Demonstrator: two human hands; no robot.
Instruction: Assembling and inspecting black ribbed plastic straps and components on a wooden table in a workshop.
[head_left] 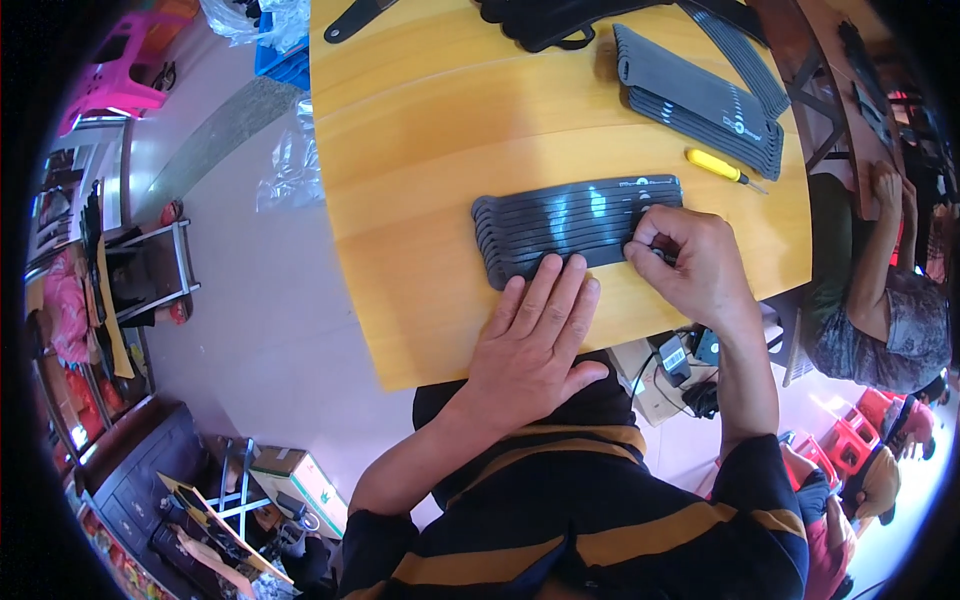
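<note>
I wear a black fabric shirt [600, 492] with mustard-brown horizontal stripes [650, 538] and short black sleeves [380, 545]; my left hand [530, 350] and right hand [697, 262] are bare.

Pink stool [128, 92] upper left; clear plastic [285, 22] on blue crate [284, 66]; cardboard box [308, 487] lower left.

Strip row [590, 222] on the table [420, 150] — screwdriver [722, 169] to its right, strip stack [698, 98] behind that.
</note>
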